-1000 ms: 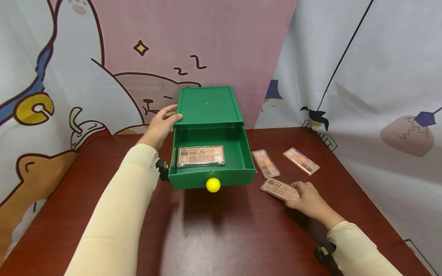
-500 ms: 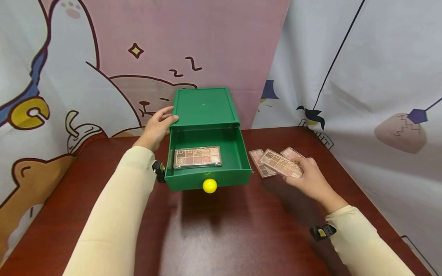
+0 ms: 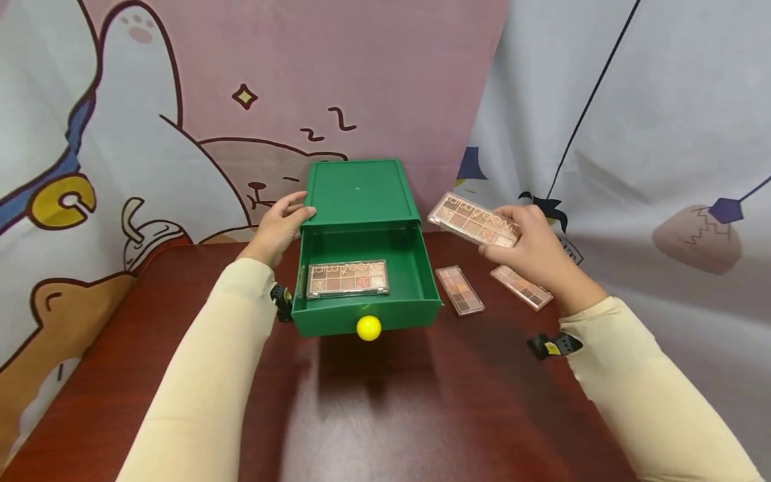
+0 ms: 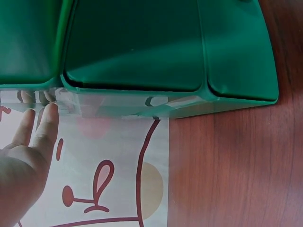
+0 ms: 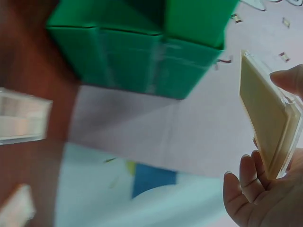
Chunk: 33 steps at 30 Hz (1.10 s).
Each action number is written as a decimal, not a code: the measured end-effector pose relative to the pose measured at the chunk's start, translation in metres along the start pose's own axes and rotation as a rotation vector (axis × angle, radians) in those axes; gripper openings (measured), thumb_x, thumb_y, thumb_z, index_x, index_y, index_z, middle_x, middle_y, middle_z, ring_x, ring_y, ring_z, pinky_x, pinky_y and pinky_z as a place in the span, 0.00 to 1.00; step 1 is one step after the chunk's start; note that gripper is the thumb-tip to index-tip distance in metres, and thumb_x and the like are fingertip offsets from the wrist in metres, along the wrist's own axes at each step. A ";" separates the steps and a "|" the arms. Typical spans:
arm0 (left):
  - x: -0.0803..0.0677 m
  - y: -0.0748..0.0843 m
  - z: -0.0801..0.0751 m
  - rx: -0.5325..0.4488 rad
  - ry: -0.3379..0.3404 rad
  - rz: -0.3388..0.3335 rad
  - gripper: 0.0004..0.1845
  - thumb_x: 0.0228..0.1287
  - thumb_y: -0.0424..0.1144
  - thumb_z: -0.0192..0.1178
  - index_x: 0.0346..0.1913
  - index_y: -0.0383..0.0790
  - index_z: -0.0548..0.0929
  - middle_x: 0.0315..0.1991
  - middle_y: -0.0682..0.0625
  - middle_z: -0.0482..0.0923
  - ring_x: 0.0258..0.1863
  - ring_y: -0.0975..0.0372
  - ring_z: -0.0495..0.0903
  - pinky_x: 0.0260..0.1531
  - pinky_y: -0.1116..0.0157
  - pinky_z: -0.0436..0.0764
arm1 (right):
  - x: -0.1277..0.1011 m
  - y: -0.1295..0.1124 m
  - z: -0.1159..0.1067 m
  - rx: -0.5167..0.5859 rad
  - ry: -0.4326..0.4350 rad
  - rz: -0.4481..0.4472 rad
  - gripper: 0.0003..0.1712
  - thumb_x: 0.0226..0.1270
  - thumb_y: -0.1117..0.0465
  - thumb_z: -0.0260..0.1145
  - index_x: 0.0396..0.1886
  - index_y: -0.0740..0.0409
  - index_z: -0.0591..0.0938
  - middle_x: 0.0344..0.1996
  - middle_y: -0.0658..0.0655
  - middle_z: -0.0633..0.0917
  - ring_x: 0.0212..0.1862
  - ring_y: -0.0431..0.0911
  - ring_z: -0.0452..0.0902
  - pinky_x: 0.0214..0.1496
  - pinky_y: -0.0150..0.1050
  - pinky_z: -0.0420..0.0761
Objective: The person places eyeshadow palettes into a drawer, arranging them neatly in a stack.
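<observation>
Against one green box [image 3: 361, 191] rests the left hand [image 3: 278, 227], relaxed — right hand [image 3: 533, 248] grips one of four palettes [image 3: 466, 219].

I see open air between the clear-cased rectangular palette [image 3: 472, 221] gripped by the right fingers [image 3: 512, 213] and the open top of the green plastic drawer [image 3: 430, 278]; only the drawer's right wall stands between. The green plastic housing [image 3: 361, 191] roofs the rear, and the left fingers [image 3: 290, 201] obstruct its left edge. Inside, I have room behind and to the right of the brown-toned clear-cased palette [image 3: 348, 278]. The round yellow knob [image 3: 369, 328] juts forward. On the red-brown worktop [image 3: 385, 428], a gap separates the slim peach-and-brown palette [image 3: 460, 290] from the slim pink-and-brown palette [image 3: 522, 288].
</observation>
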<state>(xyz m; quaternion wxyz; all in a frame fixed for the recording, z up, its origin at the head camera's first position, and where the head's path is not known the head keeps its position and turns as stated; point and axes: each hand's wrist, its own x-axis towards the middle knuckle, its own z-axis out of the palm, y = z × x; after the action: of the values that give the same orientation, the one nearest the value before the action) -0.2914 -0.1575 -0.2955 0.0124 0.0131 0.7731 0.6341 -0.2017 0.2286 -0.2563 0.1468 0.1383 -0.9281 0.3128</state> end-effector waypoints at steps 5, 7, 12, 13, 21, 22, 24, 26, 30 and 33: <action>-0.001 0.000 0.000 0.005 0.004 -0.003 0.31 0.71 0.47 0.55 0.74 0.53 0.60 0.72 0.47 0.59 0.69 0.54 0.62 0.65 0.52 0.66 | 0.024 -0.030 -0.007 0.009 -0.017 -0.019 0.34 0.51 0.59 0.70 0.59 0.67 0.74 0.47 0.66 0.70 0.46 0.53 0.61 0.40 0.43 0.65; -0.001 0.000 0.000 0.000 0.006 -0.002 0.31 0.71 0.47 0.55 0.74 0.53 0.61 0.72 0.47 0.59 0.68 0.54 0.63 0.65 0.52 0.66 | 0.031 -0.039 -0.007 0.018 -0.037 -0.035 0.33 0.52 0.60 0.70 0.59 0.67 0.74 0.48 0.65 0.69 0.47 0.53 0.61 0.41 0.43 0.66; 0.001 0.001 0.000 -0.003 0.005 -0.001 0.31 0.70 0.47 0.56 0.74 0.53 0.61 0.72 0.47 0.59 0.68 0.54 0.64 0.64 0.52 0.67 | 0.046 -0.059 0.003 0.052 -0.119 -0.078 0.33 0.52 0.61 0.71 0.59 0.66 0.74 0.49 0.64 0.69 0.49 0.53 0.62 0.44 0.43 0.67; 0.001 0.001 0.000 -0.001 0.005 -0.002 0.31 0.70 0.47 0.56 0.74 0.53 0.61 0.72 0.47 0.59 0.68 0.55 0.63 0.64 0.52 0.67 | 0.049 -0.062 0.005 0.058 -0.140 -0.083 0.32 0.52 0.61 0.70 0.58 0.65 0.74 0.49 0.64 0.69 0.49 0.53 0.63 0.45 0.44 0.68; 0.002 0.001 0.001 0.005 0.011 -0.008 0.31 0.70 0.47 0.56 0.74 0.54 0.61 0.72 0.48 0.60 0.68 0.55 0.63 0.63 0.53 0.68 | 0.062 -0.093 0.028 0.050 -0.325 -0.113 0.33 0.52 0.58 0.70 0.60 0.61 0.74 0.50 0.62 0.68 0.47 0.52 0.65 0.46 0.43 0.70; 0.002 0.001 0.001 0.004 0.012 -0.009 0.31 0.70 0.47 0.56 0.74 0.54 0.61 0.72 0.48 0.60 0.68 0.55 0.63 0.63 0.52 0.68 | 0.064 -0.097 0.029 0.040 -0.344 -0.119 0.33 0.53 0.58 0.70 0.60 0.61 0.74 0.50 0.61 0.68 0.47 0.52 0.65 0.47 0.44 0.71; 0.002 0.001 0.000 0.005 0.013 -0.010 0.31 0.70 0.47 0.56 0.74 0.54 0.61 0.72 0.48 0.60 0.68 0.55 0.63 0.63 0.52 0.68 | 0.066 -0.104 0.032 0.018 -0.385 -0.138 0.35 0.53 0.57 0.71 0.61 0.61 0.73 0.49 0.61 0.69 0.47 0.52 0.66 0.49 0.45 0.71; 0.002 0.001 0.000 -0.002 0.013 -0.012 0.31 0.70 0.47 0.56 0.74 0.54 0.61 0.71 0.47 0.60 0.67 0.55 0.64 0.63 0.52 0.68 | 0.068 -0.111 0.034 -0.012 -0.423 -0.163 0.35 0.53 0.57 0.71 0.62 0.61 0.72 0.51 0.61 0.69 0.48 0.52 0.67 0.52 0.46 0.71; 0.001 0.002 -0.001 0.000 0.002 -0.011 0.31 0.71 0.47 0.55 0.74 0.54 0.60 0.72 0.47 0.59 0.67 0.55 0.64 0.64 0.52 0.67 | 0.071 -0.121 0.041 -0.074 -0.503 -0.227 0.36 0.54 0.56 0.70 0.63 0.63 0.72 0.53 0.61 0.70 0.49 0.52 0.66 0.53 0.47 0.71; 0.001 0.002 -0.001 0.010 -0.006 -0.009 0.31 0.71 0.48 0.55 0.74 0.54 0.60 0.72 0.47 0.59 0.68 0.55 0.63 0.63 0.52 0.67 | 0.073 -0.125 0.047 -0.107 -0.558 -0.273 0.37 0.54 0.57 0.69 0.63 0.64 0.72 0.52 0.62 0.72 0.48 0.51 0.65 0.50 0.45 0.71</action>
<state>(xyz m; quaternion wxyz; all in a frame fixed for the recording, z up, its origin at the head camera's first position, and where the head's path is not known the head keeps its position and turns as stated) -0.2925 -0.1580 -0.2938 0.0175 0.0118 0.7761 0.6303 -0.2339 0.0916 -0.1981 -0.0660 0.3343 -0.9206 0.1907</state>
